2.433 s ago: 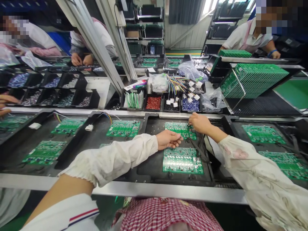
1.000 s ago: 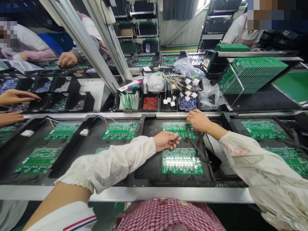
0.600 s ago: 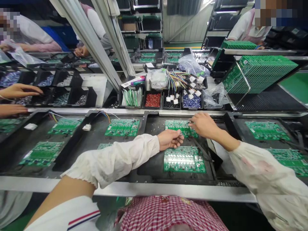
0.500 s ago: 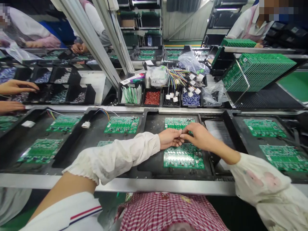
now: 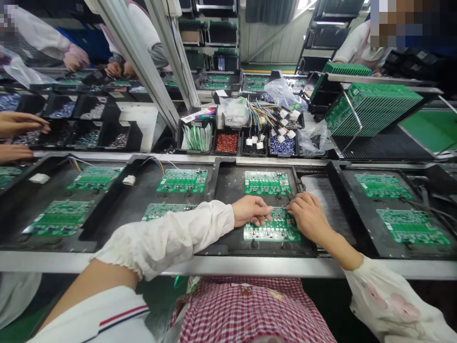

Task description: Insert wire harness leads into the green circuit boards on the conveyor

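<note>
My left hand (image 5: 252, 210) hovers over the upper left part of the lower green circuit board (image 5: 273, 232), fingers curled together; whatever is in them is too small to make out. At that board's upper right corner is my right hand (image 5: 307, 215), its thumb and fingertips pinched close to the surface. Any part between those fingertips is hidden. Just behind lies a second circuit board (image 5: 267, 182), untouched. Both boards lie flat in a black tray (image 5: 228, 190).
Beyond the rail stand bins of red components (image 5: 227, 143), blue components (image 5: 283, 145) and white-plugged wires (image 5: 254, 141). A rack of upright boards (image 5: 378, 109) is at the right. Neighbouring trays hold more boards (image 5: 183, 181). At far left, another person's hands (image 5: 21, 125) reach near bins.
My hands, fingertips together between the two boards before, have separated. The right hand has moved right and down to the lower board's corner; the left has dropped slightly.
</note>
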### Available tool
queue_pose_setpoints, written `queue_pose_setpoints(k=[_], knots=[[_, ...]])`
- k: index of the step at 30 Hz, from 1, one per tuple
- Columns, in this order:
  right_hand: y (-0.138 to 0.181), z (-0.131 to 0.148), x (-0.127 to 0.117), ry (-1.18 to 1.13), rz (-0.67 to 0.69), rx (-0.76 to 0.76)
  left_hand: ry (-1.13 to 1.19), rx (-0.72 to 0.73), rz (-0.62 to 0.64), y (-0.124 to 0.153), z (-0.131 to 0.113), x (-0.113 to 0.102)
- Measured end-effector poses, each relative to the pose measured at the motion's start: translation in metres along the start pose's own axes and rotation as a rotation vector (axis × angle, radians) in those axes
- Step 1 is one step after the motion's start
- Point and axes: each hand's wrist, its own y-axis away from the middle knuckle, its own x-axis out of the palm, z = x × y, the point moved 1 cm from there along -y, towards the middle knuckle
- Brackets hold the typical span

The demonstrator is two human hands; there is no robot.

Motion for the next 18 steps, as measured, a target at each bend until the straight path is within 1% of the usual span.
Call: queue_pose_setpoints(k=[2, 3, 6, 9, 14, 18], knots=[[-0.0003, -0.0002, 0.0049, -0.014, -0.036, 0.001, -0.010, 0.051, -0.026, -0.0007, 0.0014, -0.0012], [0.0000, -0.0008, 0.0064, -0.019, -0.054, 0.000, -0.013, 0.055, -0.032, -0.0008, 0.0017, -0.0017], [0.0015, -0.0024, 0.0082, -0.021, -0.088, -0.006, 0.004, 0.015, -0.012, -0.0008, 0.0019, -0.0024], [0.0016, -0.0018, 0.0080, 0.005, -0.093, -0.030, 0.050, -0.016, 0.016, -0.0009, 0.0023, -0.0029], [-0.0004, 0.0014, 0.0068, 0.094, -0.099, -0.090, 0.099, -0.044, -0.007, -0.0024, 0.0029, -0.0033], [0.0001, 0.0026, 0.0055, 0.115, -0.071, -0.135, 0.113, -0.053, 0.009, -0.0030, 0.0021, -0.0034]])
